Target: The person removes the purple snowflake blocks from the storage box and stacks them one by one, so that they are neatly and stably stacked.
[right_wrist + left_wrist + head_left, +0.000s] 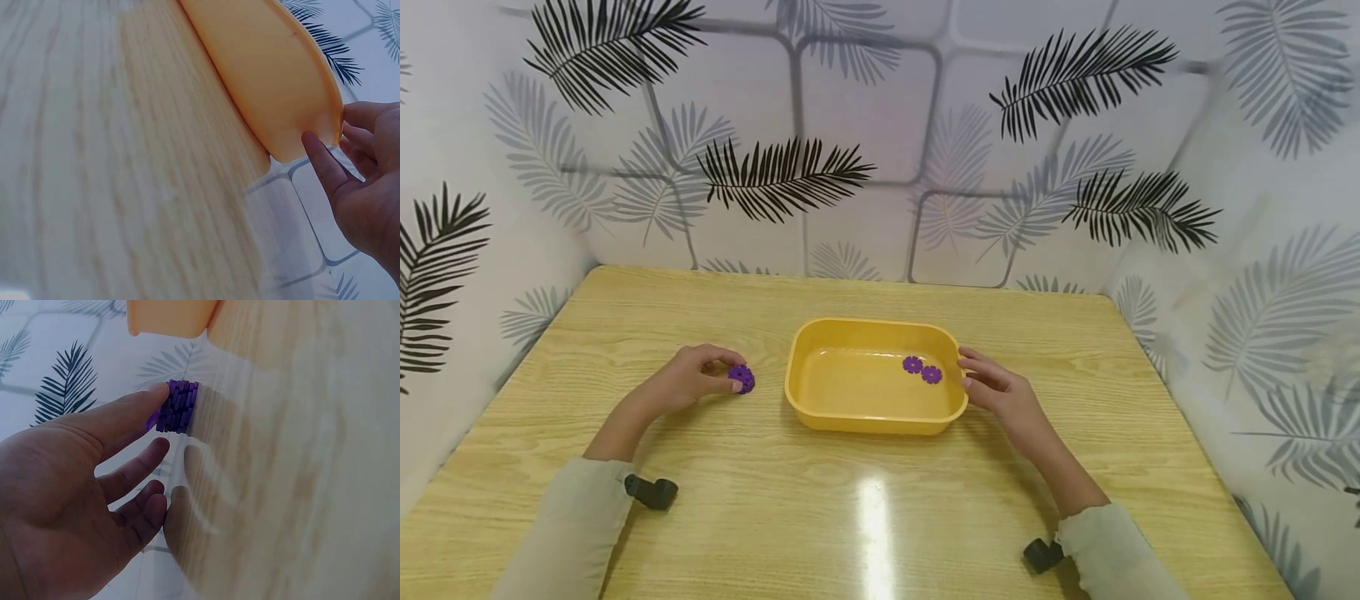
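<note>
A short stack of purple flower-shaped discs (742, 379) stands on the table left of a yellow plastic basin. My left hand (694, 379) pinches the stack near its top with thumb and index finger, and the other fingers hang apart from it. In the left wrist view the discs (179, 407) show edge-on, with the thumb tip against their top end. My right hand (998, 392) grips the right end of the yellow basin (865, 423). The right wrist view has its thumb (322, 156) on the outer wall and the fingers at the rim.
Two purple flower-shaped discs, one (912, 365) beside the other (932, 374), lie flat inside the basin toward its right. The wooden table (760, 517) meets leaf-patterned cloth (865, 108) at the back and sides. Each sleeve carries a small black wrist device.
</note>
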Tool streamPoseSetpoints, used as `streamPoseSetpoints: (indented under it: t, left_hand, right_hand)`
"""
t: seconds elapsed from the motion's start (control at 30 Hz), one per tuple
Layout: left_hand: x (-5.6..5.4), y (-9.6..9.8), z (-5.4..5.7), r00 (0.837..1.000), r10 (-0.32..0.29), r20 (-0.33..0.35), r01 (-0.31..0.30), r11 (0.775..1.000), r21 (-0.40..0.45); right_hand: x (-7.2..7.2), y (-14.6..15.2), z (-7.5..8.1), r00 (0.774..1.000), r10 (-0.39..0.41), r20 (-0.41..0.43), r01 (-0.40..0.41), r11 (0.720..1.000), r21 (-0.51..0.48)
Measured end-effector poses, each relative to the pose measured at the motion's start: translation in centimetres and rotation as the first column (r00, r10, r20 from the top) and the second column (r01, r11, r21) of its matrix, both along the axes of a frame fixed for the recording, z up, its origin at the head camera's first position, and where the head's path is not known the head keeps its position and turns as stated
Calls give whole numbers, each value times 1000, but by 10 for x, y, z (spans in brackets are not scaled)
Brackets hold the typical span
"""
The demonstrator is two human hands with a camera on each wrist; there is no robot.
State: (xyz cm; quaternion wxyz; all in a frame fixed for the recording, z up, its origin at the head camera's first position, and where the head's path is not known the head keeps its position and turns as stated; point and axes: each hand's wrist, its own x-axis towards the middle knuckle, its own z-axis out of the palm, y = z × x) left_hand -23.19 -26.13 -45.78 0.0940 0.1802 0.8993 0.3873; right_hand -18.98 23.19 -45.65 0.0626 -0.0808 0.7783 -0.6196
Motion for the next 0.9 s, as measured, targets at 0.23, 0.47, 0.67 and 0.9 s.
streamPoseSetpoints:
  t: [0.23, 0.47, 0.67, 0.9]
  left_hand:
    - [1, 0, 0, 1000, -5, 11, 5, 1000, -1]
    - [0, 1, -1, 999, -15, 28, 15, 1000, -1]
    - [0, 0, -1, 1000, -15, 27, 15, 1000, -6]
    - [0, -1, -1, 999, -14, 34, 14, 1000, -5]
  right_hand:
    - [0, 1, -2, 1000, -4, 1, 4, 1000, 1]
    - [0, 0, -2, 1000, -1, -2, 1, 1000, -5]
    - [0, 0, -2, 1000, 0, -2, 0, 1000, -16]
    - [0, 0, -1, 1000, -1, -1, 1, 1000, -23]
